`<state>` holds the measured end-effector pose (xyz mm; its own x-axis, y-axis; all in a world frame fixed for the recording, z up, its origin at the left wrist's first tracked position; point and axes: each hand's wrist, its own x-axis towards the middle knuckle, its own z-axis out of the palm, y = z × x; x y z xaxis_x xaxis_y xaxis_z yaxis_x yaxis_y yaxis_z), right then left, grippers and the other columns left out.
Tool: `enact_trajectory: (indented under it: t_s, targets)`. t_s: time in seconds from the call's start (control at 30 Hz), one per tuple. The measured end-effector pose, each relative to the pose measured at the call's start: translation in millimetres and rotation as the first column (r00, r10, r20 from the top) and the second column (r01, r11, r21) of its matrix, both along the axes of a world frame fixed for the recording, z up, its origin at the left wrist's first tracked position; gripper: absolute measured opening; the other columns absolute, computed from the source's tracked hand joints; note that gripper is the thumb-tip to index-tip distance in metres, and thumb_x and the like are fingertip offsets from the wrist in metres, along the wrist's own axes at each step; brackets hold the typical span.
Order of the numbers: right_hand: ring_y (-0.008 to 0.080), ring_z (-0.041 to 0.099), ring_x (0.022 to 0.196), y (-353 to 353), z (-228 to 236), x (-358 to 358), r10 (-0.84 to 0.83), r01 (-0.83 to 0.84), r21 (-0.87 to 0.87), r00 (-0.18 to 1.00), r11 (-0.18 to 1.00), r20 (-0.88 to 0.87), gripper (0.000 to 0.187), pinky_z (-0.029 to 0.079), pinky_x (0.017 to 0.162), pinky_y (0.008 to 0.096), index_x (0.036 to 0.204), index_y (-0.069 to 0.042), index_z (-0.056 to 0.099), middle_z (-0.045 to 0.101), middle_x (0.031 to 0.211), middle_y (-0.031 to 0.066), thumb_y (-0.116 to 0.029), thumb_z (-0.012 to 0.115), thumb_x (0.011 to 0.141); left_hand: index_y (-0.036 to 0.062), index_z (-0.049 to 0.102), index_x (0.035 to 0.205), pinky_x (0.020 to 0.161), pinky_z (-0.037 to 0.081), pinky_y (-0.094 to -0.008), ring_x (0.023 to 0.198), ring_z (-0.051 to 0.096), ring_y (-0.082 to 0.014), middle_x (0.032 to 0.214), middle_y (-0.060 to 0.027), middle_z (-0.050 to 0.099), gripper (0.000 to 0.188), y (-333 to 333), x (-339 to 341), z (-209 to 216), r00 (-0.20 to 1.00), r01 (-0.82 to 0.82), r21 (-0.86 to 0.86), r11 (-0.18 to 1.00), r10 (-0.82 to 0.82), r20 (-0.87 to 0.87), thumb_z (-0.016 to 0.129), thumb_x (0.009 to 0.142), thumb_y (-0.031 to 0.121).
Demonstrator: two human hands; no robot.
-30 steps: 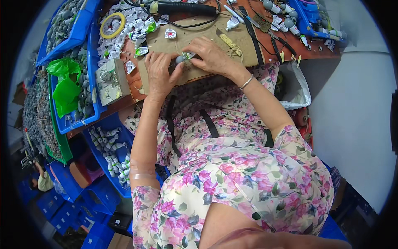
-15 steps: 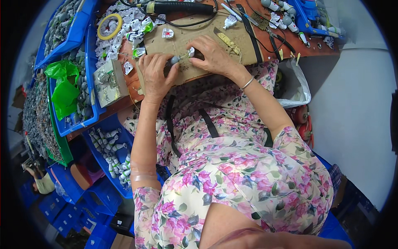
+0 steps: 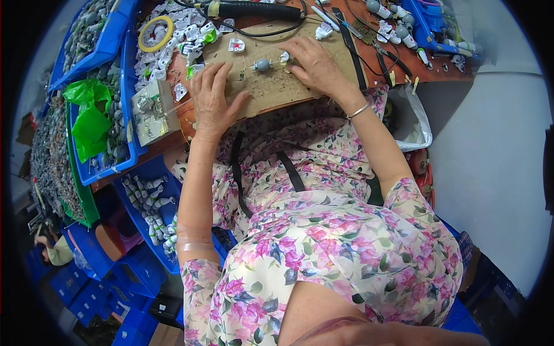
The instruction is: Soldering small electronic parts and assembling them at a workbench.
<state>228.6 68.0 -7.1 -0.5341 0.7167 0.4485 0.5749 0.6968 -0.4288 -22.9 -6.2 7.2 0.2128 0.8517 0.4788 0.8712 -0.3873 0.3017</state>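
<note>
My left hand [image 3: 216, 104] rests at the left edge of the cardboard sheet [image 3: 271, 95], thumb spread from the fingers, nothing in it. Between my hands a small grey ball [image 3: 262, 64] lies on the cardboard, with thin wires or a pin sticking out on its left side. My right hand [image 3: 316, 66] pinches a small white plastic part [image 3: 284, 56] between thumb and fingertips, just right of the ball. Thin wires seem to join the two. Beyond them sits a white plastic shell [image 3: 236, 45] with red spots.
White plastic parts are heaped at the far left, under a yellow tape roll [image 3: 156, 33]. A soldering-iron-like black handle [image 3: 254, 10] with its cable lies at the back. Pliers [image 3: 381, 57] lie right. Blue bins [image 3: 133, 153] with a green bag [image 3: 86, 124] stand left.
My left hand has let go of the grey ball and opened, drawing slightly left. My right hand has moved right with the white part, and the ball now shows between the hands.
</note>
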Motion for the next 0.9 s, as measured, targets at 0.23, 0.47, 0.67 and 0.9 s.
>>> enact_trajectory:
  t_s: [0.23, 0.47, 0.67, 0.9]
  targets:
    - [0.0307, 0.053, 0.109, -6.2, 24.3, -18.5, 0.050, -0.046, 0.071, 0.997, 0.996, -0.057, 0.036, 0.042, 0.096, 0.0429, 0.115, -0.010, 0.061, 0.058, 0.113, 0.0123, -0.011, 0.065, 0.079, 0.0093, 0.056, 0.123, 0.102, 0.034, -0.0421, 0.118, 0.046, -0.0302, 0.120, -0.0079, 0.056, 0.054, -5.9, -14.0, -9.2, 1.000, -0.012, 0.028, 1.000, 0.011, 0.022, 0.076, 0.073, 0.017]
    - [0.0277, 0.057, 0.099, -11.9, 18.2, -64.9, 0.246, -0.252, 0.009, 0.952, 0.968, 0.181, 0.020, 0.044, 0.086, 0.0399, 0.093, -0.010, 0.062, 0.062, 0.095, 0.0073, -0.025, 0.069, 0.081, 0.0078, 0.059, 0.117, 0.096, 0.039, -0.0416, 0.111, 0.051, -0.0305, 0.116, -0.0084, 0.058, 0.045, -6.5, -16.2, -7.3, 0.997, -0.011, 0.023, 1.000, 0.009, 0.075, 0.075, 0.076, 0.018]
    - [0.0351, 0.059, 0.086, -1.3, 21.1, -68.2, 0.253, -0.192, -0.326, 0.954, 0.926, 0.158, 0.027, 0.045, 0.075, 0.0432, 0.090, -0.003, 0.057, 0.060, 0.083, 0.0172, -0.030, 0.061, 0.089, 0.0054, 0.061, 0.111, 0.085, 0.047, -0.0397, 0.100, 0.058, -0.0314, 0.107, -0.0118, 0.061, 0.033, -1.4, -24.7, 6.0, 0.982, 0.038, 0.039, 0.999, -0.044, 0.186, 0.070, 0.081, 0.015]
    - [0.0385, 0.058, 0.078, -5.4, 32.1, -47.4, 0.274, -0.229, -0.510, 0.962, 0.829, 0.013, 0.033, 0.044, 0.070, 0.0451, 0.090, -0.002, 0.057, 0.061, 0.078, 0.0180, -0.034, 0.053, 0.095, 0.0069, 0.058, 0.120, 0.087, 0.047, -0.0404, 0.105, 0.057, -0.0336, 0.116, -0.0127, 0.058, 0.041, 70.5, -18.7, 11.4, 0.987, 0.157, -0.024, 0.987, -0.156, 0.024, 0.065, 0.080, 0.004]
